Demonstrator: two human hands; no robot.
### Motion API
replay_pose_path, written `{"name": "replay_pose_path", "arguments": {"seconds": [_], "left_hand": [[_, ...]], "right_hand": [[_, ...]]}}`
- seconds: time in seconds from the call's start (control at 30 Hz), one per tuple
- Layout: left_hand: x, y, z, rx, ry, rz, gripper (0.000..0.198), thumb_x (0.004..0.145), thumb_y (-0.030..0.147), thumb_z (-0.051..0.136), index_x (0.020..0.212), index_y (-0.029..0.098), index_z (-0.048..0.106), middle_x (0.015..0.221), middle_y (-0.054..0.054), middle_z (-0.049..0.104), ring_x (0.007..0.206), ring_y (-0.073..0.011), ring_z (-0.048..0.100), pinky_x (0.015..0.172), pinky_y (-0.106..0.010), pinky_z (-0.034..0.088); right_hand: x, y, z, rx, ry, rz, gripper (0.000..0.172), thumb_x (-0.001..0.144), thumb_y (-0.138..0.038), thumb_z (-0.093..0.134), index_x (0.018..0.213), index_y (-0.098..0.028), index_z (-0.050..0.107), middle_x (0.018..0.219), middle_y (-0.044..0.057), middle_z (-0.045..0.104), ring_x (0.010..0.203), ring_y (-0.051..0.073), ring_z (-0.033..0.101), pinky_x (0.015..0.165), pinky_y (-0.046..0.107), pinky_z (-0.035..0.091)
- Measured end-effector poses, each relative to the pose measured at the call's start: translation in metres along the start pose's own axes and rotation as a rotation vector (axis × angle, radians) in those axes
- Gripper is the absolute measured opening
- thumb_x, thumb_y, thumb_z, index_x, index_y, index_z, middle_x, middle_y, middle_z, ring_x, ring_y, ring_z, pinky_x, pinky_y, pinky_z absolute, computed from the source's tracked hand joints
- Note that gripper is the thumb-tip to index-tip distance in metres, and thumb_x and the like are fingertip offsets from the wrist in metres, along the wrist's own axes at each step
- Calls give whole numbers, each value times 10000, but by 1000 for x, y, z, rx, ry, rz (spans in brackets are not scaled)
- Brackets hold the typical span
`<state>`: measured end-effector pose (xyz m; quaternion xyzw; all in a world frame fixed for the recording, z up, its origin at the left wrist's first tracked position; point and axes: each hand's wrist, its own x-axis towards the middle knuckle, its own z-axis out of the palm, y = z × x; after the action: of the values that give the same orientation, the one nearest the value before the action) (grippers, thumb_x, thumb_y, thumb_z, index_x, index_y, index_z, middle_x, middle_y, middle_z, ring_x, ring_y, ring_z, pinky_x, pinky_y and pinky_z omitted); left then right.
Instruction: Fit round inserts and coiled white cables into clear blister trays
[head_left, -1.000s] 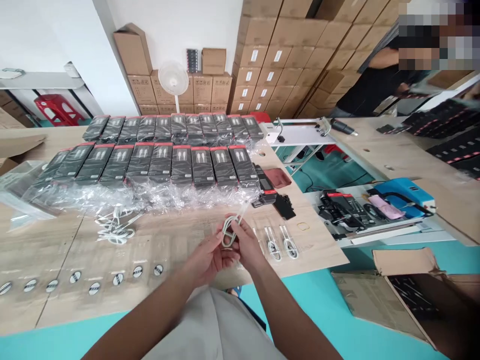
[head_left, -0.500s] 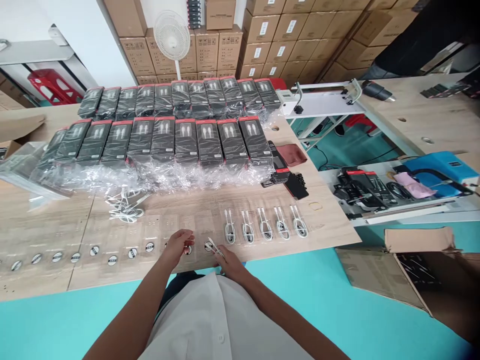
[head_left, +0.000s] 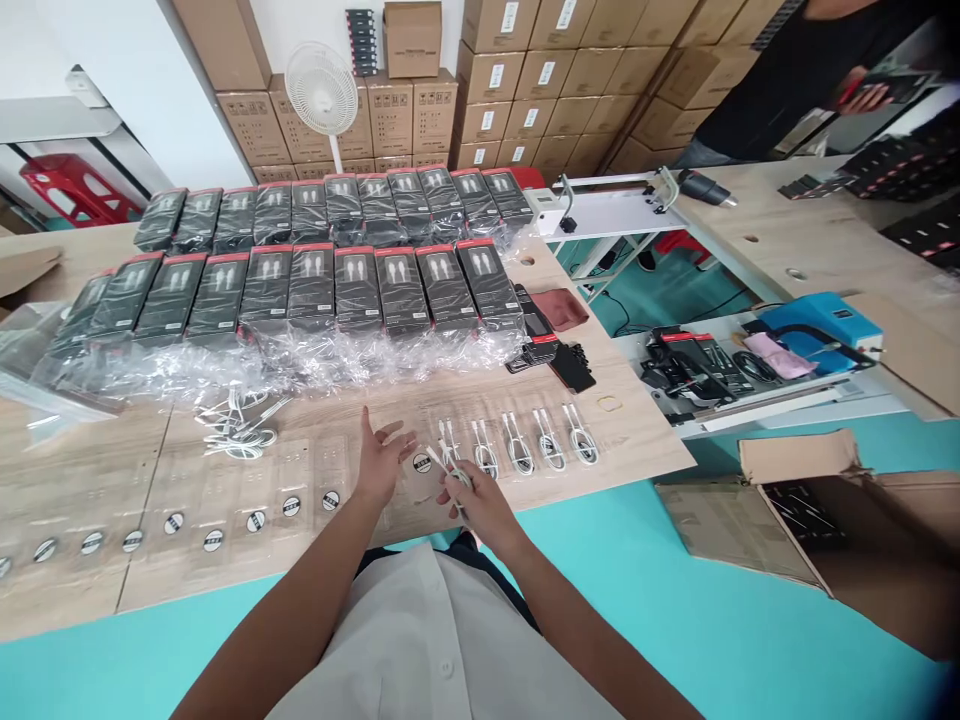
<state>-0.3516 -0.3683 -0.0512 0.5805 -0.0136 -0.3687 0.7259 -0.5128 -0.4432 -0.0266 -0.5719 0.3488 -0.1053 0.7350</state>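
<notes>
My right hand [head_left: 480, 502] is closed around a coiled white cable [head_left: 460, 482], its plug end pointing up and left. My left hand [head_left: 384, 458] has its fingers apart and the thumb stretched up. Its fingertips are at the edge of a clear plastic tray [head_left: 411, 485] with a round black-and-white label [head_left: 422, 463]. The tray looks tilted up; whether a hand supports it cannot be made out. To the right, several coiled white cables [head_left: 551, 450] lie in clear trays. To the left are several trays with round labels [head_left: 292, 507].
Two rows of plastic-wrapped black boxes [head_left: 356, 285] stand behind my hands. A tangled cable bundle [head_left: 238, 432] lies at left. Black cards [head_left: 571, 367] are on the right. An open carton [head_left: 697, 530] stands lower right. Another person [head_left: 787, 75] is at the far table.
My left hand has spread its fingers and moved up and right. The labelled tray has tilted up between my hands. My right hand still grips the cable, now slightly higher and farther right.
</notes>
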Motion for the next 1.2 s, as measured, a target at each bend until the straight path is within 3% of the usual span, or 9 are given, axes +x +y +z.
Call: {"name": "replay_pose_path", "arguments": {"seconds": [0.1, 0.2, 0.4, 0.53, 0.67, 0.8, 0.9, 1.0, 1.2], "left_hand": [[-7, 7, 11, 9, -86, 54, 784, 713, 247, 752, 1411, 339, 407, 1266, -99, 546, 964, -217, 679, 873, -382, 533], [-12, 12, 20, 29, -159, 101, 303, 698, 314, 758, 970, 190, 713, 1213, -102, 596, 1015, -231, 638, 915, -383, 513], [-13, 33, 36, 12, -222, 123, 275, 665, 378, 794, 792, 151, 703, 1131, -98, 643, 931, -202, 625, 887, -366, 497], [-9, 41, 35, 45, -91, 176, 304, 620, 391, 820, 672, 155, 635, 1175, -105, 620, 1023, -245, 616, 908, -381, 469], [-9, 39, 30, 126, -10, 293, 252, 629, 356, 813, 656, 174, 641, 1077, -92, 635, 1085, -265, 593, 942, -392, 441], [-16, 39, 27, 62, -118, 265, 343, 717, 318, 753, 1046, 242, 692, 1115, -65, 611, 976, -212, 637, 909, -377, 472], [-19, 39, 25, -57, -188, 235, 773, 740, 242, 723, 1424, 380, 390, 1156, -32, 573, 979, -179, 645, 895, -345, 486], [-18, 37, 27, -181, -161, 177, 967, 704, 162, 704, 1488, 378, 181, 1010, 0, 603, 845, -146, 648, 785, -304, 501], [-19, 36, 35, -227, -114, 40, 468, 654, 173, 642, 1091, 226, 481, 705, 57, 560, 524, -103, 509, 483, -227, 399]], "right_hand": [[7, -18, -5, 235, 37, 106, 284, 714, -416, 716, 848, -190, 609, 681, -23, 607, 540, 121, 582, 465, 227, 398], [14, -30, -4, 355, 11, 171, 281, 673, -393, 744, 793, -175, 613, 704, -15, 626, 482, 103, 567, 428, 225, 382], [23, -43, 9, 390, -83, 153, 289, 674, -389, 755, 812, -177, 615, 692, -10, 645, 480, 106, 575, 424, 221, 392], [27, -54, 13, 312, -56, 77, 361, 709, -497, 737, 883, -211, 602, 753, -4, 683, 568, 140, 629, 496, 243, 457], [32, -62, 15, 97, 2, 34, 323, 677, -467, 764, 767, -198, 608, 678, 2, 685, 561, 144, 615, 523, 250, 457], [40, -64, 13, 51, 34, 31, 320, 655, -472, 756, 698, -190, 610, 586, 2, 660, 524, 154, 607, 509, 259, 440], [44, -62, 13, 28, 42, 45, 318, 665, -484, 732, 688, -186, 622, 584, 11, 661, 549, 175, 634, 509, 265, 444], [48, -57, 15, -61, 33, 6, 280, 700, -454, 693, 668, -184, 628, 561, 7, 646, 522, 162, 614, 483, 250, 414], [48, -54, 25, -136, -30, 31, 261, 750, -416, 636, 629, -186, 621, 523, -8, 607, 490, 139, 586, 475, 241, 390]]}}
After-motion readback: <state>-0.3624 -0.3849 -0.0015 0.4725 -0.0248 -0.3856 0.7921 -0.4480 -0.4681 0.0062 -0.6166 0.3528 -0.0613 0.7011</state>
